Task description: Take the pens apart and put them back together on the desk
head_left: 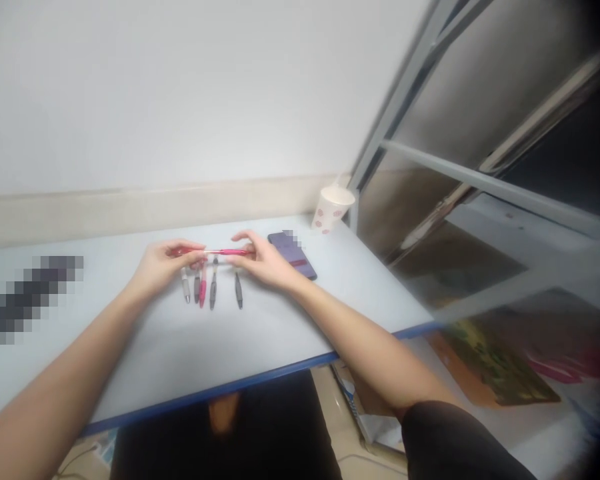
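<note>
Both my hands hold one red pen (223, 252) level above the pale table (180, 347). My left hand (166, 265) pinches its left end and my right hand (260, 259) pinches its right end. Under the hands lie several pens in a row: a white-grey one (185, 287), a dark one (197, 288), a pink one (203, 289), a grey one (213, 288) and a dark one (239, 291) a little apart to the right.
A dark phone (296, 257) lies just right of my right hand. A white paper cup (331, 209) with red dots stands at the back right corner by a metal frame (405, 87). A blurred patch (27, 293) sits at the left. The table's blue front edge (260, 377) runs near me.
</note>
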### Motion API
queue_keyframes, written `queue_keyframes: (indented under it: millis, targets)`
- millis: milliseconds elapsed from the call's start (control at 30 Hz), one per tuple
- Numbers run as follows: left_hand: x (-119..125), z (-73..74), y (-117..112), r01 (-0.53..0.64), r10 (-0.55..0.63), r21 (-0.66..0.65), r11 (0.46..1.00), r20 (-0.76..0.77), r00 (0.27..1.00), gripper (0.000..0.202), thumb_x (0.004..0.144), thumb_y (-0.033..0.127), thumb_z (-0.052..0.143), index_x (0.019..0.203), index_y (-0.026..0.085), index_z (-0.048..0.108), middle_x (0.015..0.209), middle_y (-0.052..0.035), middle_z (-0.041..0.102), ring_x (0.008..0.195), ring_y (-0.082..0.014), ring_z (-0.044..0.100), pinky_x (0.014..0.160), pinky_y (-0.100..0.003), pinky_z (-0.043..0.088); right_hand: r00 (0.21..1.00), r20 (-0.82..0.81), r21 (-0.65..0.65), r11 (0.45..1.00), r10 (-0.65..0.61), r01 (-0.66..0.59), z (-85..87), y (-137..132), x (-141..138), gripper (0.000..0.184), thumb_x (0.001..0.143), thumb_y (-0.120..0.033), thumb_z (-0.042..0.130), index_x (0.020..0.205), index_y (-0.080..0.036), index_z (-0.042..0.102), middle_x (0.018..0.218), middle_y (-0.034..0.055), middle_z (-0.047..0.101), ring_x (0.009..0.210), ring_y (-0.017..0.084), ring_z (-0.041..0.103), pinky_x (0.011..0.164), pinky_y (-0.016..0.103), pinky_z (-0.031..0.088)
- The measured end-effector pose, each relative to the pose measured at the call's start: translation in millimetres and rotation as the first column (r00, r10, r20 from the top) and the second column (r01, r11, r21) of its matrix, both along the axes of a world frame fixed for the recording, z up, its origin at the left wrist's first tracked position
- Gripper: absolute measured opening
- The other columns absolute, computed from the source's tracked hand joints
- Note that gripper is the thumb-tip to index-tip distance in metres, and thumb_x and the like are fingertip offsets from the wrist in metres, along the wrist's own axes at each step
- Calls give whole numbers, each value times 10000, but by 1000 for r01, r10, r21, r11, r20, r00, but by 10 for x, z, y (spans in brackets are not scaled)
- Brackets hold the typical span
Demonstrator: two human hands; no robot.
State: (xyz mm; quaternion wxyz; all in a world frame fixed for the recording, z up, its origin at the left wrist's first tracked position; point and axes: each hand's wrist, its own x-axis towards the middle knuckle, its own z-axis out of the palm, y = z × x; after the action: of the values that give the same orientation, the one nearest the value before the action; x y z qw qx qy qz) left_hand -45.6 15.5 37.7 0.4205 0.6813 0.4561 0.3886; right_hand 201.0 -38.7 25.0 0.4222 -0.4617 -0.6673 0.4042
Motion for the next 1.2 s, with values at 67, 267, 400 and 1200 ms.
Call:
queue_keyframes:
  millis: [67, 267, 400, 1200]
  targets:
    - [13, 1, -5, -3, 4, -18, 1000, 9, 1000, 366, 669, 496, 912, 885, 209, 841, 782, -78, 798, 742, -234, 732, 764, -358, 579, 1000, -16, 70, 998, 4, -3, 15, 4, 14, 346, 868, -482, 782, 1038, -207, 657, 820, -21, 669, 700, 134, 571, 687, 268, 432]
    - [47, 36, -48, -7, 8, -37, 999, 24, 1000, 330, 663, 453, 910, 847, 197, 817, 734, -61, 785, 737, -237, 743, 846, -387, 590, 993, 115, 37, 999, -5, 1, 69, -10, 26, 383, 1001, -538, 587, 923, -178, 691, 705, -3, 657, 660, 147, 571, 704, 291, 419]
    - [61, 51, -53, -3, 5, -53, 999, 46, 999, 336, 651, 450, 904, 850, 195, 813, 710, -53, 776, 728, -238, 742, 857, -386, 594, 992, 126, 66, 998, 6, -14, 85, -23, 20, 393, 993, -535, 602, 838, -177, 656, 692, -8, 646, 647, 137, 567, 703, 281, 417]
    - [86, 16, -155, 49, -52, 34, 998, 98, 994, 284, 763, 404, 864, 897, 158, 817, 688, -56, 767, 669, -214, 750, 732, -342, 616, 960, 68, -160, 952, 273, -260, 236, -33, 160, 452, 996, -584, 610, 859, -158, 676, 535, -54, 540, 498, 88, 411, 557, 245, 331]
